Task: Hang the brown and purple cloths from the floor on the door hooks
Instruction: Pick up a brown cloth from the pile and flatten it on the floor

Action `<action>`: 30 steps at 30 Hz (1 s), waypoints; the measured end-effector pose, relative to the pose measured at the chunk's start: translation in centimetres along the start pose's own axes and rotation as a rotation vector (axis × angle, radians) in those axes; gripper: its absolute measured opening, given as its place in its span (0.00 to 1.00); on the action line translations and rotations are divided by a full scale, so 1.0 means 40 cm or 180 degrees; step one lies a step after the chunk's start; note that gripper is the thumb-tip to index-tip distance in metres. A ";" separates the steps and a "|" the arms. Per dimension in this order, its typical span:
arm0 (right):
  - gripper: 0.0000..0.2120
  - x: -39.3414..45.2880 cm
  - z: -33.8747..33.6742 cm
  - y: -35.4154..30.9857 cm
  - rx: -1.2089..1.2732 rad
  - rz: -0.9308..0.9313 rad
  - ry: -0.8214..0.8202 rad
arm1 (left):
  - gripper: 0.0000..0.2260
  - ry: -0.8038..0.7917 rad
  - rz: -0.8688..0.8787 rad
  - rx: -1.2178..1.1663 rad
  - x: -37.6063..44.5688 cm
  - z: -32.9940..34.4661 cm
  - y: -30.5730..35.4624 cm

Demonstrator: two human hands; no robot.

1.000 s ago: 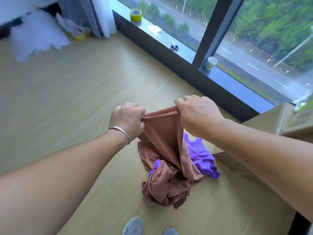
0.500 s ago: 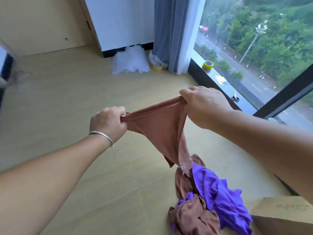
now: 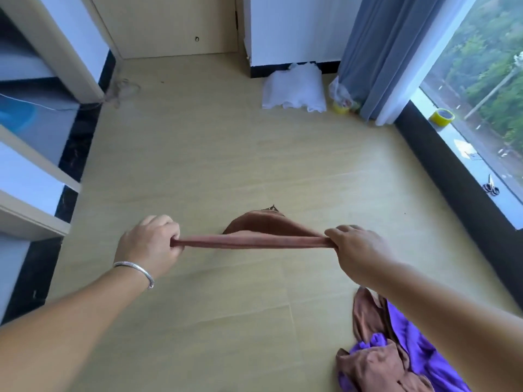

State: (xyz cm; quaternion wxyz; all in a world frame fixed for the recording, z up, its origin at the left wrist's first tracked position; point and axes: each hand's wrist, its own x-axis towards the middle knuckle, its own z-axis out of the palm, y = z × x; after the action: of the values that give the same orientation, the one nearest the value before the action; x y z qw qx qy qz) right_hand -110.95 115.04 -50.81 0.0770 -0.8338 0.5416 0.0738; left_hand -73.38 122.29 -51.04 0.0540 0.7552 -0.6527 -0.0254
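Both hands (image 3: 148,244) (image 3: 358,250) fisted, arms outstretched, well apart.

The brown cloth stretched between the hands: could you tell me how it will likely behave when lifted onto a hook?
The brown cloth is probably floppy: it only spans left hand to right hand under tension. Likely light, since pinches hold it.

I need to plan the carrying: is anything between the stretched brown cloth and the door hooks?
That cannot be judged: no door hooks show in this view. Both the left hand and the right hand grip the brown cloth, above bare floor.
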 end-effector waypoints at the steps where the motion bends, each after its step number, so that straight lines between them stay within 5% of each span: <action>1: 0.14 -0.013 0.047 -0.031 0.0080 -0.0024 -0.0153 | 0.16 -0.0136 0.0040 0.0004 -0.033 0.015 -0.031; 8: 0.17 -0.168 0.319 -0.220 0.0463 -0.0027 -0.1138 | 0.21 -0.1106 0.0091 0.0018 -0.253 0.146 -0.184; 13: 0.21 -0.260 0.424 -0.284 0.0460 -0.0192 -0.1800 | 0.09 -0.1696 -0.0107 0.0083 -0.423 0.240 -0.256; 16: 0.20 -0.278 0.462 -0.301 0.0417 -0.0232 -0.1997 | 0.15 -0.2102 -0.0002 -0.0138 -0.477 0.261 -0.263; 22: 0.13 -0.142 0.466 -0.305 0.0103 -0.0240 -0.1861 | 0.08 -0.2063 -0.0472 -0.0025 -0.460 0.328 -0.295; 30: 0.14 0.150 0.260 -0.289 -0.0075 -0.0182 -0.1214 | 0.05 -0.1461 -0.0761 -0.0083 -0.175 0.267 -0.331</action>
State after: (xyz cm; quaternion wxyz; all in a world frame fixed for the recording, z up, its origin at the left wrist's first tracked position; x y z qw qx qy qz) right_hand -98.39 116.48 -61.65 0.1706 -0.8206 0.4924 0.2346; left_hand -62.57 130.57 -63.40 -0.0892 0.8007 -0.5536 -0.2108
